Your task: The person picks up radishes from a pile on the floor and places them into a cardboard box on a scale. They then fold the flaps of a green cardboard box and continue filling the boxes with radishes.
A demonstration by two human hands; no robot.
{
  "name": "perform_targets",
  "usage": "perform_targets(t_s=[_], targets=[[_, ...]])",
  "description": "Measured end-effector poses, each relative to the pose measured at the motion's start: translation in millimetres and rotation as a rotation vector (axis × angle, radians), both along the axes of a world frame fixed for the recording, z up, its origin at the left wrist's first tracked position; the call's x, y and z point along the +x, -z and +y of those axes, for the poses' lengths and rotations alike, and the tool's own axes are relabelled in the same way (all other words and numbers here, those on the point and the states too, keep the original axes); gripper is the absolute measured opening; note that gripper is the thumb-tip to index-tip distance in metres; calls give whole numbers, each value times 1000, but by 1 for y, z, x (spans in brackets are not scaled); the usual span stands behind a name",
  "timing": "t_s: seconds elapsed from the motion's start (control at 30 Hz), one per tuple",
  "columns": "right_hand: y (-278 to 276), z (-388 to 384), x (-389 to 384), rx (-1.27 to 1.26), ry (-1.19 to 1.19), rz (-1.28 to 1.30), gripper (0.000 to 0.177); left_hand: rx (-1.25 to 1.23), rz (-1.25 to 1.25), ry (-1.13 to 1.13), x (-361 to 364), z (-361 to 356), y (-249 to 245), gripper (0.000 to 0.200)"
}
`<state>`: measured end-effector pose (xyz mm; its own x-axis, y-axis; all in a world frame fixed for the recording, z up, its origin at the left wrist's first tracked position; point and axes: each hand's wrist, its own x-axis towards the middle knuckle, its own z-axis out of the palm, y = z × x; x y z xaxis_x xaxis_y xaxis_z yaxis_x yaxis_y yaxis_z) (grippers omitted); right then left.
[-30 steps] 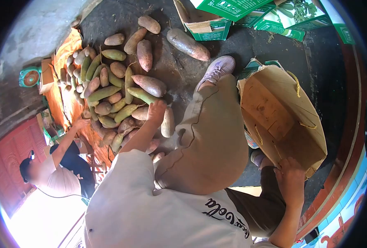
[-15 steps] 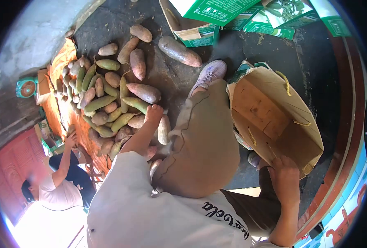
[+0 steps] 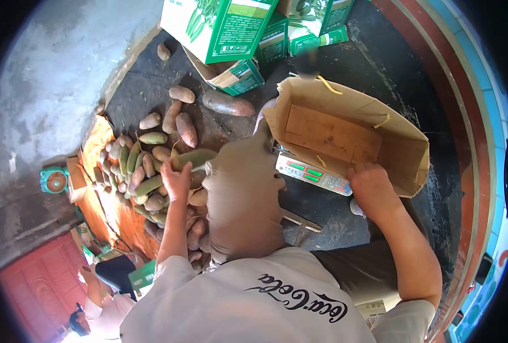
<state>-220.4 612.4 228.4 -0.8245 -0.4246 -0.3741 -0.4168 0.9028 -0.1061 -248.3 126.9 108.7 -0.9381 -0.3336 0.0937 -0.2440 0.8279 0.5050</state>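
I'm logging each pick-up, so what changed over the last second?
The left hand left its spot on the sweet potato pile and closed round a long green sweet potato, which now looks raised off the heap. The right hand still grips the cardboard box by its rim. The pile otherwise looks unchanged.

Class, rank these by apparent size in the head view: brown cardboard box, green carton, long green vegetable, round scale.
1. cardboard box
2. green carton, partly cut off by the frame
3. long green vegetable and round scale look about alike, so unranked
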Motion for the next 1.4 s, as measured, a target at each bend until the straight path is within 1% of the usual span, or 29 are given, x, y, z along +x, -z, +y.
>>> perform_targets(t_s=[0.03, 0.1, 0.17, 0.2, 0.23, 0.3, 0.37, 0.4, 0.43, 0.5, 0.57, 0.63, 0.7, 0.77, 0.8, 0.87, 0.9, 0.93, 1.03, 1.07, 1.13, 1.2, 1.23, 1.27, 1.3, 1.33, 1.4], targets=[[3, 1, 0, 16, -1, -19, 9, 103, 84, 7, -11, 11, -29, 50], [6, 1, 0, 55, -17, -46, 9, 144, 218, -42, -28, 50, -96, 47], [5, 0, -2, 98, -48, -63, 10, 248, 353, 71, -40, 80, -153, 46], [2, -2, -2, 102, -50, -60, 10, 352, 378, 133, -45, 93, -174, 46], [-2, -4, -3, 107, -53, -59, 10, 454, 400, 196, -48, 107, -193, 46], [-8, -8, -5, 146, -62, -86, 11, 474, 440, 314, -51, 136, -219, 45], [-12, -11, -8, 215, -71, -146, 12, 604, 352, 349, -54, 167, -231, 45], [-12, -13, -8, 222, -68, -147, 13, 656, 266, 386, -56, 182, -234, 44], [-11, -14, -7, 230, -65, -147, 14, 708, 181, 423, -58, 197, -235, 44], [-8, -16, -7, 240, -57, -145, 14, 644, 20, 558, -68, 222, -222, 39], [-6, -18, -7, 245, -54, -140, 14, 537, -80, 671, -81, 246, -190, 41], [-2, -17, -5, 218, -57, -91, 12, 328, -171, 734, -84, 276, -181, 45], [0, -15, -4, 190, -50, -59, 12, 257, -221, 804, -92, 296, -167, 48], [3, -15, -5, 159, -33, -40, 12, 210, -256, 853, -95, 315, -165, 50], [1, -17, -7, 182, -40, -71, 13, 186, -273, 877, -98, 322, -164, 51], [-7, -18, -10, 233, -48, -132, 16, 403, -480, 851, -104, 332, -157, 46], [-8, -18, -10, 223, -46, -120, 15, 514, -583, 834, -107, 333, -154, 43], [-7, -16, -10, 213, -44, -110, 15, 528, -571, 860, -111, 331, -151, 45], [-2, -14, -8, 185, -40, -46, 15, 573, -536, 932, -116, 319, -150, 53], [-1, -12, -8, 177, -36, -18, 14, 511, -417, 951, -117, 309, -153, 52], [-1, -9, -7, 160, -57, -4, 11, 547, -362, 938, -115, 281, -184, 50], [-2, -9, -8, 152, -65, 27, 10, 664, -339, 892, -125, 240, -173, 48], [-2, -11, -8, 152, -63, 50, 11, 584, -268, 870, -122, 219, -176, 43], [-2, -12, -7, 151, -61, 73, 11, 599, -268, 758, -114, 202, -177, 40], [0, -12, -7, 154, -77, 69, 11, 543, -254, 712, -113, 176, -165, 39], [2, -12, -6, 157, -92, 63, 11, 488, -242, 666, -110, 150, -145, 38], [4, -11, -6, 155, -80, 23, 9, 341, -232, 468, -89, 110, -111, 34]])
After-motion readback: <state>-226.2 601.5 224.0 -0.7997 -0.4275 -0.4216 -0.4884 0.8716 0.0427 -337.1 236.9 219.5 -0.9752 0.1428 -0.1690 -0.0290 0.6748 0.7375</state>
